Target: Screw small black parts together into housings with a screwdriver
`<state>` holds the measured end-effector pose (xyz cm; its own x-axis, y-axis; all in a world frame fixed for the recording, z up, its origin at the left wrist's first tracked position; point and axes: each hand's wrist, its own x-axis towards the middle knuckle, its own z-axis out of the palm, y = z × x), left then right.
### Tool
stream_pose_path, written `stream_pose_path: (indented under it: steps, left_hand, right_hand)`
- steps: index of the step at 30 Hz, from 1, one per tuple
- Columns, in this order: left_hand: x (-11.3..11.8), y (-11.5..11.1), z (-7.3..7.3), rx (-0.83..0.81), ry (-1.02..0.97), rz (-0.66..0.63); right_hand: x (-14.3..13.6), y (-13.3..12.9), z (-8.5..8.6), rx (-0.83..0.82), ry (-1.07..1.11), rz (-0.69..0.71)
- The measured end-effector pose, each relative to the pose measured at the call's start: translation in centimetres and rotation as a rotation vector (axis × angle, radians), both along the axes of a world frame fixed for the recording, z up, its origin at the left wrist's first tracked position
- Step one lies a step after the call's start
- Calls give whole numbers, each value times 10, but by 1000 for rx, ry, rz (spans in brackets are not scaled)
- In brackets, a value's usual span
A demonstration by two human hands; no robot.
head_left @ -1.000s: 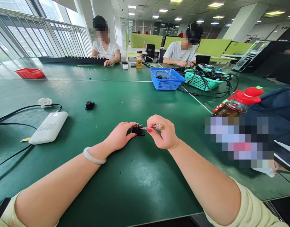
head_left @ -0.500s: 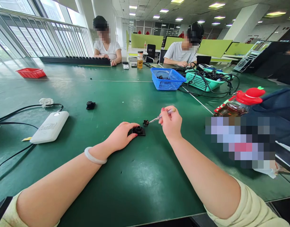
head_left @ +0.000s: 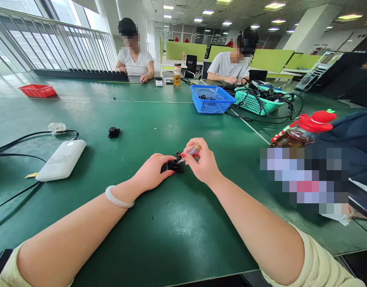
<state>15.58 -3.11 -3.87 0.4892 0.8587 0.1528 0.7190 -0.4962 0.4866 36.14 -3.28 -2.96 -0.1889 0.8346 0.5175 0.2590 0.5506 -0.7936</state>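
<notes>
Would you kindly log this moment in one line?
left hand: holds black block; right hand: holds slim tool, tip near block; blue basket: farther back

Device (head_left: 175, 166) between the hands (head_left: 150, 172), two baskets (head_left: 212, 105) beyond, bottle (head_left: 301, 136) right.

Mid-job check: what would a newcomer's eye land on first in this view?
First, mid-table, the left hand steadying a small black part on the green table, and the right hand gripping a slim tool beside it. Then the bright blue basket beyond them, and the red-lidded bottle off to the right.
</notes>
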Motion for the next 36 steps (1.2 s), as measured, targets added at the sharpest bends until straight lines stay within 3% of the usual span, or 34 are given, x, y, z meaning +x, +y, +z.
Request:
stream_pose_path:
  steps: [9, 18, 28, 36]
  left_hand:
    - [2, -2, 6, -44, 19, 16]
    - [3, -2, 5, -52, 18, 18]
    - [2, -1, 3, -36, 19, 11]
    - [1, 1, 0, 14, -22, -26]
  right_hand:
    - [5, 5, 2, 170, 189, -169]
    - [4, 7, -5, 92, 109, 14]
    - [2, -2, 3, 198, 232, -83]
    - [-4, -5, 2, 179, 55, 46]
